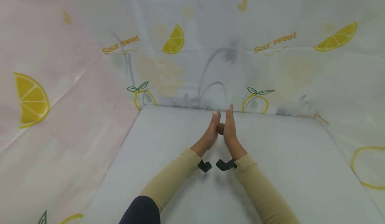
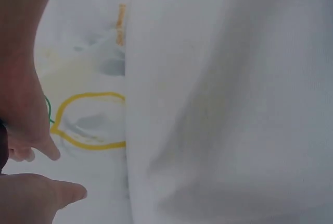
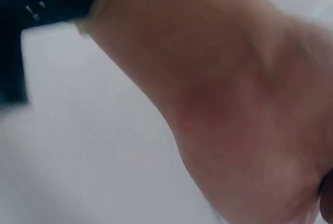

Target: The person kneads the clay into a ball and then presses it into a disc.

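My left hand and my right hand face each other, palm to palm, above the white table. Between the palms is a small brown rounded lump, pressed from both sides. Straight fingers point up and away on both hands, their tips slightly apart in the head view. At the right edge of the right wrist view, part of the brown lump shows beside a palm. The left wrist view has fingertips at its left side, and only a dark sliver of the lump at the edge. What the lump is made of, I cannot tell.
A white tabletop lies under the forearms. Behind it and to the sides hangs a pale lemon-printed sheet. Black wrist mounts stick out inward from both wrists, below the hands.
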Motion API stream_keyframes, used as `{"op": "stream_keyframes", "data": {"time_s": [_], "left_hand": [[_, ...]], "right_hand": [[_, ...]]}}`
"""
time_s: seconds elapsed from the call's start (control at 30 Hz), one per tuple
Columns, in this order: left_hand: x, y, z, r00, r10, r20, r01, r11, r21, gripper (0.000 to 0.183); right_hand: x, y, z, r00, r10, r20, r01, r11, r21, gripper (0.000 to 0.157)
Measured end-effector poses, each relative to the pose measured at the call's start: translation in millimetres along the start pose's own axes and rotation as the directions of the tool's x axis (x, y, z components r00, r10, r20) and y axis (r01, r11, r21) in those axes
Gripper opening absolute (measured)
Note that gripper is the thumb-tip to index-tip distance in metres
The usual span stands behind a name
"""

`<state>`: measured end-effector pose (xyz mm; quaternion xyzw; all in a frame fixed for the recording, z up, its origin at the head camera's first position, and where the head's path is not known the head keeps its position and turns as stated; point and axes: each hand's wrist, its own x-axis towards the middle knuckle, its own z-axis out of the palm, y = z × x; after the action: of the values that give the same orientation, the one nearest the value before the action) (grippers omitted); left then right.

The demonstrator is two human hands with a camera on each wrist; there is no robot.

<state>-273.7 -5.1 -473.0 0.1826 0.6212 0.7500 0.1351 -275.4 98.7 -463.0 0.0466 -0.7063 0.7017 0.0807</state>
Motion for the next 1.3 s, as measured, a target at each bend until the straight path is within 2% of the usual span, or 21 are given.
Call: {"op": "stream_keyframes", "data": {"time_s": [0.13,0.3,0.43,0.57,0.67,0.8,0.9,1.0,1.03,1.13,1.3], "left_hand": [[0.3,-0.1,6.4,0.999,0.001,0.043,0.004,0.993,-0.120,0.086],[1.9,4.7,7.3,1.000,0.002,-0.011,-0.004,0.982,-0.187,0.086],[5.2,7.7,4.8,0.997,0.046,-0.066,-0.056,0.985,-0.161,0.085],[6.7,10.2,2.4,0.983,0.070,-0.167,-0.080,0.995,-0.059,0.085],[7.1,11.8,0.8,0.967,0.033,-0.251,-0.030,0.999,0.017,0.086],[8.3,11.3,-2.0,0.943,-0.069,-0.325,0.086,0.995,0.041,0.089],[8.2,9.2,-4.3,0.922,-0.115,-0.369,0.134,0.991,0.026,0.087],[7.6,6.0,-6.3,0.912,-0.118,-0.393,0.137,0.990,0.021,0.083],[7.0,4.8,-6.6,0.911,-0.113,-0.396,0.132,0.991,0.022,0.081],[5.2,1.5,-5.8,0.921,-0.105,-0.376,0.126,0.991,0.032,0.082],[3.1,-3.1,1.3,0.959,-0.057,-0.278,0.059,0.998,-0.004,0.085]], "right_hand": [[7,6,-11.9,0.999,0.037,-0.011,-0.037,0.999,0.001,0.075],[6,18,-15.4,0.999,0.008,0.040,-0.005,0.997,-0.083,0.074],[-2,26,-10.7,0.995,-0.061,0.075,0.069,0.991,-0.117,0.069],[-15,29,-0.5,0.979,-0.179,0.097,0.193,0.967,-0.166,0.065],[-24,28,7.7,0.968,-0.224,0.117,0.242,0.954,-0.175,0.062],[-34,25,14.5,0.964,-0.219,0.149,0.238,0.963,-0.124,0.059],[-46,3,17.2,0.965,-0.199,0.170,0.220,0.969,-0.115,0.058],[-56,-21,19.2,0.961,-0.208,0.181,0.232,0.965,-0.123,0.057],[-59,-29,19.4,0.960,-0.214,0.182,0.237,0.964,-0.117,0.057],[-56,-34,18.8,0.953,-0.250,0.173,0.269,0.958,-0.097,0.057],[-42,-38,11.9,0.961,-0.237,0.140,0.247,0.967,-0.065,0.059]]}}
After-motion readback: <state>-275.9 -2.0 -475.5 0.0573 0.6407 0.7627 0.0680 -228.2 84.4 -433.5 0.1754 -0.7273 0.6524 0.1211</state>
